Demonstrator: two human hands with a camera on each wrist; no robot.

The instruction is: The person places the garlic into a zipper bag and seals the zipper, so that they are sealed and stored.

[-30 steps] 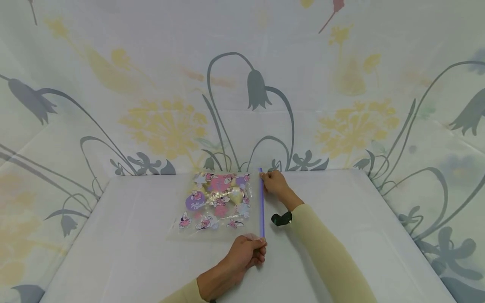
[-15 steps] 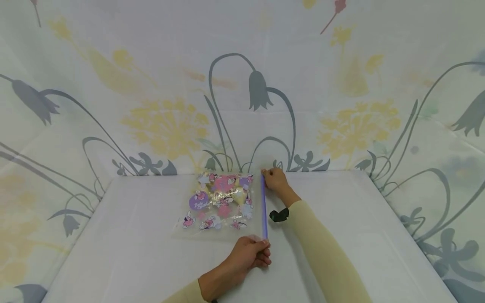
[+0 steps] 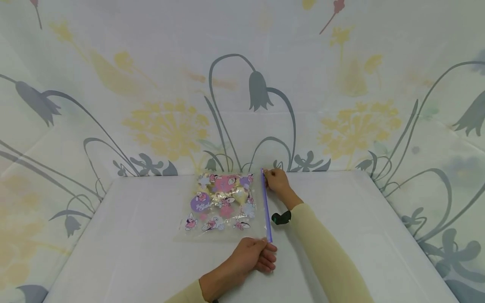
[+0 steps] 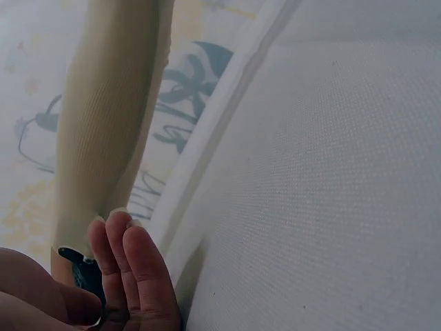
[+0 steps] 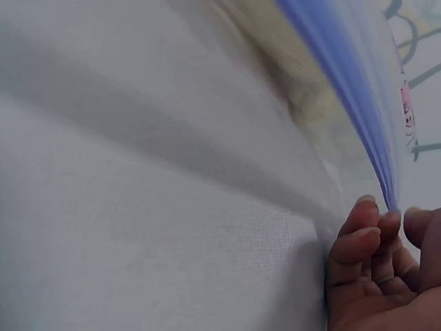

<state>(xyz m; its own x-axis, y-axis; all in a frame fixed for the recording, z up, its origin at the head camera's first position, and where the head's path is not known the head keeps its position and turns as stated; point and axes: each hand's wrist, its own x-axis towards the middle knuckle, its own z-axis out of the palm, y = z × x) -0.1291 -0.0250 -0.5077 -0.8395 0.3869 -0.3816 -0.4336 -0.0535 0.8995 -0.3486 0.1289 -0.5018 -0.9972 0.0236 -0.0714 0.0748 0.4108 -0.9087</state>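
Note:
A clear zip bag [image 3: 223, 206], printed with pink and purple cartoon figures, lies on the white table with something yellowish inside. Its purple zip strip [image 3: 267, 206] runs along the right side, bowed slightly. At the strip's near end my left hand [image 3: 251, 256] pinches the bag's corner between thumb and index finger, the other fingers held away. My right hand [image 3: 277, 183] pinches the far end of the strip. From the right wrist, the strip [image 5: 351, 103] appears raised above the cloth, ending between thumb and fingers. The left wrist view shows fingers [image 4: 141, 283] but hides the bag.
A white cloth covers the table [image 3: 144, 219]. Flower-printed curtains [image 3: 242, 84] rise at the back and both sides, close behind the bag. A dark device [image 3: 281, 217] sits at my right wrist.
My left hand has shifted a little right with the near end of the strip, so the strip slants more. Its free fingers have spread out. The right hand keeps its pinch at the far end.

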